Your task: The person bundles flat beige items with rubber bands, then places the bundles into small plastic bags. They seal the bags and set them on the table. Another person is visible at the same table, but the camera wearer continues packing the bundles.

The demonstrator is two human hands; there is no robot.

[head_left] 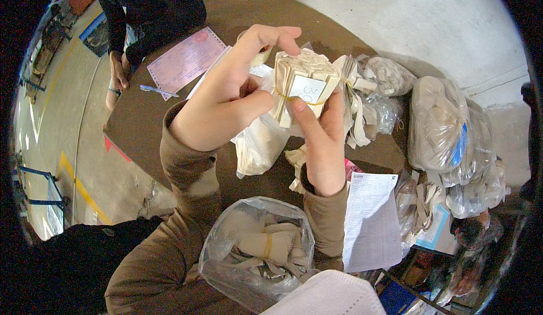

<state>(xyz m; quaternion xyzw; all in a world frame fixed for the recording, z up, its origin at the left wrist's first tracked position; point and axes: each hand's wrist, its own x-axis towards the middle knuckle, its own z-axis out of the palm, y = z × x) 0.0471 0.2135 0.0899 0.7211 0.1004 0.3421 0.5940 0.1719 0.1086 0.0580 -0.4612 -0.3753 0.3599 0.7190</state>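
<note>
My right hand [323,139] grips a thick bundle of cream fabric strips [302,69], its thumb across the front. A yellow rubber band [307,102] goes round the bundle, and a white handwritten label [307,89] is tucked under it. My left hand [237,89] is at the bundle's left side, index finger arched near its top and thumb apart, lower down. I cannot tell whether these fingertips touch the strips. Below the hands lies a plastic bag of pale pieces [254,148]. Closer to me, an open clear bag [218,241] contains another banded bundle [271,245] and loose strips.
On the brown table [158,117] lie a pink printed form [184,60] and a pen [158,91]. More strips [357,125] and filled plastic bags [438,123] crowd the right side, beside a printed sheet [370,219]. Another person [153,9] is at the far left.
</note>
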